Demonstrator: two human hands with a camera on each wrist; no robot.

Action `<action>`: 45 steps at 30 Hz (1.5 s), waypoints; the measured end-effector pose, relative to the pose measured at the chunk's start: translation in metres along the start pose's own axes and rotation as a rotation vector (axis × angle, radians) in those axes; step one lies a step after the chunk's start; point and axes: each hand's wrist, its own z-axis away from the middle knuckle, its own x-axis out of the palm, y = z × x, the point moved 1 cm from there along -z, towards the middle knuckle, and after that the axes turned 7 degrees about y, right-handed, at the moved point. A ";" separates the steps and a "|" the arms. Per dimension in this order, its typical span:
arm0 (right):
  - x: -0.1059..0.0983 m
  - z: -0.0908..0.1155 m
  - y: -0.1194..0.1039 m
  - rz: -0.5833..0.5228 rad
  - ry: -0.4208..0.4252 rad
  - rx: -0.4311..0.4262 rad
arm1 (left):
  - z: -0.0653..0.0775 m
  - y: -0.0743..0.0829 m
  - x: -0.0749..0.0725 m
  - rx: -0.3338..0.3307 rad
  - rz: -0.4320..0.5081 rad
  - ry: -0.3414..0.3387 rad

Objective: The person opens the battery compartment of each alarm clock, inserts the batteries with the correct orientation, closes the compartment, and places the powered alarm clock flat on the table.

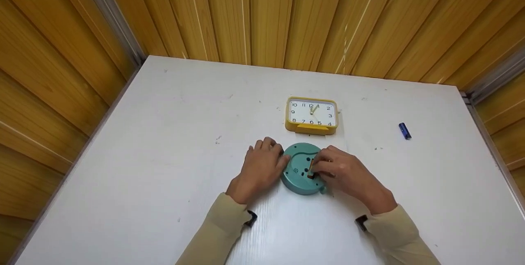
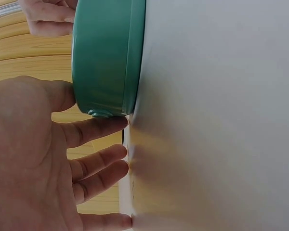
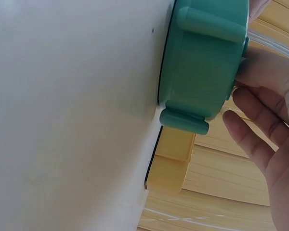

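A round teal alarm clock [image 1: 302, 187] lies with its back up on the white table. An orange-and-black battery [image 1: 311, 173] shows at the opening in its back, partly hidden by fingers. My right hand [image 1: 346, 172] pinches at this battery with thumb and curled fingertips. In the right wrist view, the thumb [image 3: 262, 67] reaches over the clock's rim. On the other side, my left hand [image 1: 262, 164] steadies the clock, its thumb [image 2: 62, 95] at the rim and forefinger against the side. The remaining left fingers extend loosely, tips close to the tabletop.
Just beyond the teal clock is a yellow rectangular alarm clock [image 1: 311, 113], its dial facing up. A blue battery [image 1: 404, 131] lies off to the right on the white table [image 1: 184, 105]. Yellow wood-slat walls [image 1: 266, 19] border the table at the back and sides.
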 end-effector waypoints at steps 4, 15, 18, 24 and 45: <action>0.001 0.000 0.000 -0.015 0.002 -0.002 | 0.000 0.000 -0.001 -0.003 0.004 -0.003; 0.003 0.001 0.000 -0.040 -0.005 -0.023 | 0.001 -0.001 0.000 0.006 0.011 0.006; 0.003 0.001 0.000 -0.042 -0.010 -0.015 | 0.001 -0.001 0.000 0.003 0.009 0.001; 0.002 0.000 -0.001 -0.050 -0.024 0.000 | 0.000 -0.001 0.000 -0.002 0.003 -0.006; 0.001 0.001 0.000 -0.082 0.033 -0.016 | 0.001 -0.002 0.000 0.019 0.017 0.008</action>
